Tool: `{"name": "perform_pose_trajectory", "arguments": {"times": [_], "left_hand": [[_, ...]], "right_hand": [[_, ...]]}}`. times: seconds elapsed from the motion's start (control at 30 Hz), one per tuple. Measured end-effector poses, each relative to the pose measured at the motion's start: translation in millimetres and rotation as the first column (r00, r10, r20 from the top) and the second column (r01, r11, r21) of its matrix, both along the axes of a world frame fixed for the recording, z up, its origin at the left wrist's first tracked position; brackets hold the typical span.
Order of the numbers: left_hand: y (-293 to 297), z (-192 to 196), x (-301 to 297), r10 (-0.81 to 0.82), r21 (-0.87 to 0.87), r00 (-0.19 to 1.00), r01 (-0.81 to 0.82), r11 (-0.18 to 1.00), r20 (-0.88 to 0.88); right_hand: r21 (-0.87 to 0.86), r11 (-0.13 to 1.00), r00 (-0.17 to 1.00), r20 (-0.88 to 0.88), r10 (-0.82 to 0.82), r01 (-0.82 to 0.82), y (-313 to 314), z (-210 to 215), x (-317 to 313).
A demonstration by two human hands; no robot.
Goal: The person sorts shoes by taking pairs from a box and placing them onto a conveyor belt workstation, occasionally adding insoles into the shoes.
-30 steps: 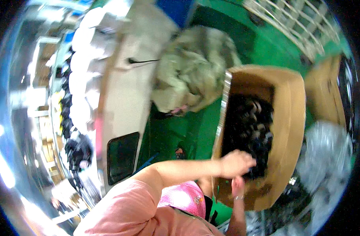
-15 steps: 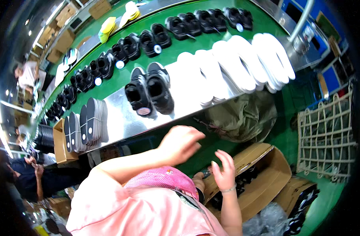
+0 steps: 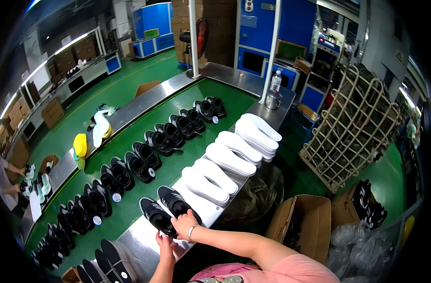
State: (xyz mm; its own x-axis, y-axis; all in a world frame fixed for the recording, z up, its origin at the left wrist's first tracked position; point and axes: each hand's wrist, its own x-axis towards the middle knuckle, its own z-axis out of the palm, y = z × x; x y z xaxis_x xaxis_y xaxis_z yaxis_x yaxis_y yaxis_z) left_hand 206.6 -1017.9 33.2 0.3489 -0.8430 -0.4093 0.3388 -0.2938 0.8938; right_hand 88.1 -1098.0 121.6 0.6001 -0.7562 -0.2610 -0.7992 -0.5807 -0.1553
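A pair of black sneakers with grey toes stands on the metal ledge of the bench before me: the left sneaker (image 3: 155, 215) and the right sneaker (image 3: 172, 199). My right hand (image 3: 185, 225), with a bracelet at the wrist, reaches across to the heel end of the left sneaker, fingers bent against its collar. Just below that heel is my left hand (image 3: 165, 245), its thumb and fingers apart; whether it touches the sneaker I cannot tell. Beyond the pair lie stacks of white insoles (image 3: 211, 181).
A row of black sneakers (image 3: 139, 166) runs along the green belt (image 3: 192, 155). Dark strapped insoles (image 3: 114, 259) stand at the near left. To the right are a cardboard box (image 3: 314, 221), a netted cage cart (image 3: 352, 127) and clear plastic bags (image 3: 352, 245). A steel mug (image 3: 273, 100) stands at the far corner.
My view has swung to the right and up. Both hands, which were in the air in front of my body, have come to the heel of the left sneaker.
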Motion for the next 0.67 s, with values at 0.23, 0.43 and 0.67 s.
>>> {"name": "perform_pose_trajectory", "arguments": {"times": [0.23,0.43,0.67], "left_hand": [[15,14,2,-0.188,0.012,0.980,0.189,0.982,-0.063],[31,27,19,-0.214,0.042,0.972,0.211,0.977,0.096],[-10,56,-25,-0.640,0.128,0.637,0.659,0.741,0.429]], "right_hand": [[0.069,0.998,0.999,0.046,-0.009,0.006,-4,10,5],[0.302,0.947,0.718,0.636,-0.283,0.106,18,67,-63],[0.639,0.751,-0.145,0.737,-0.660,-0.167,147,80,-208]]}}
